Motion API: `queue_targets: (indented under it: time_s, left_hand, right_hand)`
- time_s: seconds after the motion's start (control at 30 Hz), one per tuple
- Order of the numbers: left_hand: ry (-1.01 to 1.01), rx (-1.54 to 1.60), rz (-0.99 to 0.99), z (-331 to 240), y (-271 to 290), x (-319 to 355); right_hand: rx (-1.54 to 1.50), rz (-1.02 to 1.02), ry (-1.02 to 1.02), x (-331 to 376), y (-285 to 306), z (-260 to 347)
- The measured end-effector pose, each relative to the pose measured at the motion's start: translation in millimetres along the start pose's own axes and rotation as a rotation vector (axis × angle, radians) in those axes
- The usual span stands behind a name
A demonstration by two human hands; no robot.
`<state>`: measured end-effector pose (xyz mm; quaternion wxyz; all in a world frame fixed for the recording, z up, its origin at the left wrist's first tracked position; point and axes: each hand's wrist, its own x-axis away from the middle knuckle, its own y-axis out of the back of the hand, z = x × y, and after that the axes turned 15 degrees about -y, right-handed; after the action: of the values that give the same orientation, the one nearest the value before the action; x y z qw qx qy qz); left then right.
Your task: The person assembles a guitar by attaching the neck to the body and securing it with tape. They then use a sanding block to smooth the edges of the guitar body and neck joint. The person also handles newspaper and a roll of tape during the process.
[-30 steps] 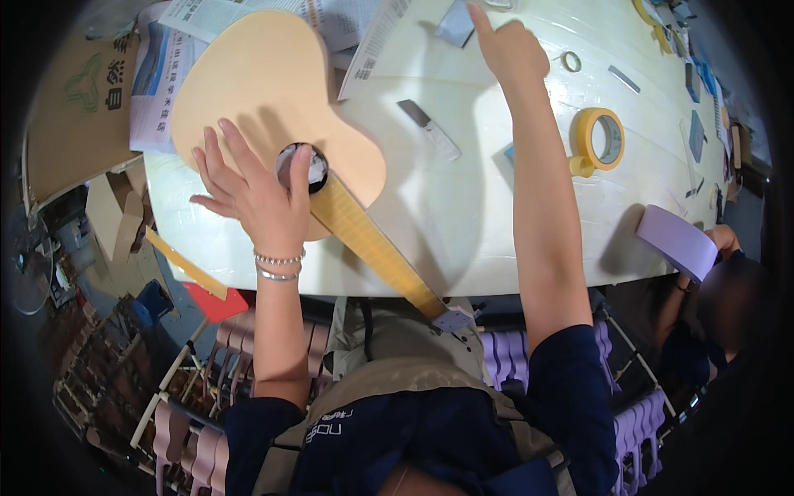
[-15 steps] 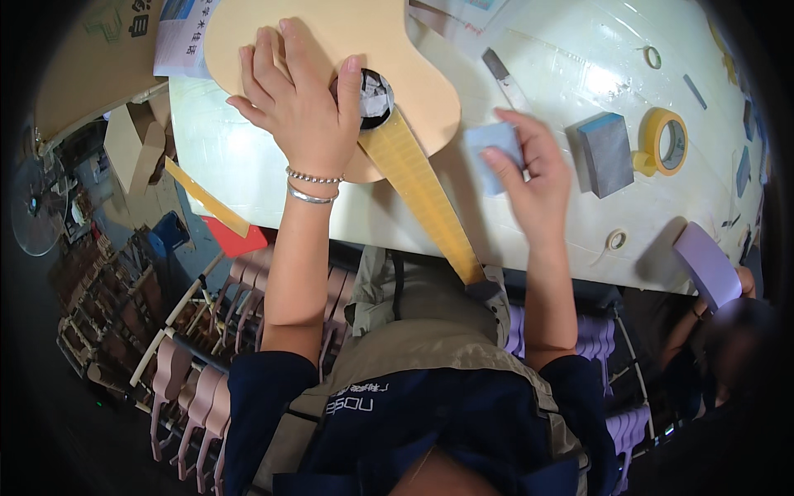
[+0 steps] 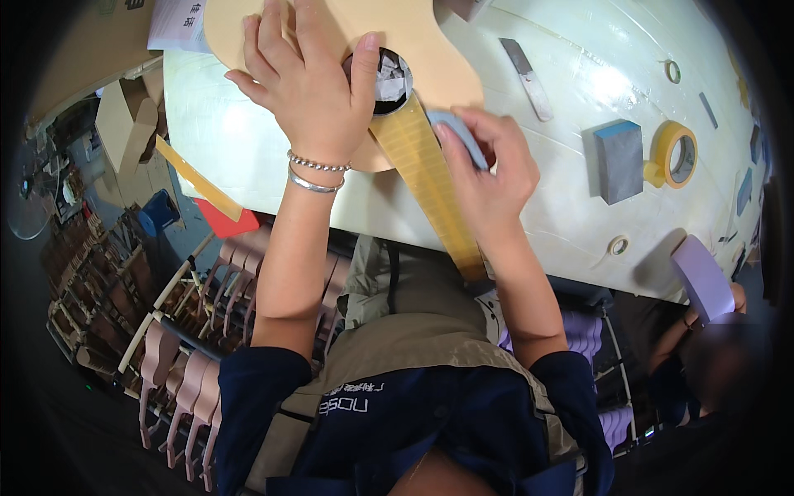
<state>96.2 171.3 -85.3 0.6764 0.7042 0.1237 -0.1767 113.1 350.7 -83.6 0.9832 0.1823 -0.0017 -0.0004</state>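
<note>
A pale, unpainted guitar (image 3: 447,70) lies on the worktable, its fingerboard (image 3: 428,182) covered in yellow masking tape and pointing toward me. Paper scraps show inside its round soundhole (image 3: 393,81). My left hand (image 3: 318,95) rests on the top with fingers spread, the thumb beside the soundhole. In my right hand (image 3: 500,169) is a blue-grey sanding pad (image 3: 459,139), gripped between thumb and fingers. The pad stands tilted at the guitar's near edge, close to where the neck meets the body; whether it touches the wood I cannot tell.
A flat metal blade (image 3: 527,78), a grey block with a blue layer (image 3: 620,164) and a yellow tape roll (image 3: 676,155) lie on the table (image 3: 571,223). At right, another person holds a purple curved piece (image 3: 705,277). Racked pink guitar necks (image 3: 194,384) stand below left.
My right hand has brought the sanding pad left to the guitar's edge by the neck, turning it on edge. The guitar has shifted slightly up and right in view, my left hand still on it.
</note>
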Motion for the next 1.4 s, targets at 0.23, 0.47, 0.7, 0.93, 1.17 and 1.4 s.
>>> queue_targets:
  time_s: [0.23,0.47,0.7,0.93,1.17,1.4]
  left_hand:
    - [0.013,-0.025,-0.015,-1,-1,3]
    - [-0.003,-0.018,-0.018,0,-1,-1]
    - [0.062,-0.049,0.068,-15,18,-11]
    - [0.109,-0.048,0.135,-16,23,-14]
    - [0.122,-0.035,0.128,-16,22,-13]
    - [0.087,-0.037,0.075,-13,16,-8]
  right_hand:
    - [0.091,0.014,-0.054,10,8,8]
    - [-0.015,-0.015,-0.008,-11,-14,5]
    - [-0.006,0.024,-0.044,-5,-11,17]
    - [0.053,0.039,-0.143,2,2,13]
    - [0.142,0.032,-0.257,11,5,14]
    - [0.099,0.037,-0.245,-4,-4,20]
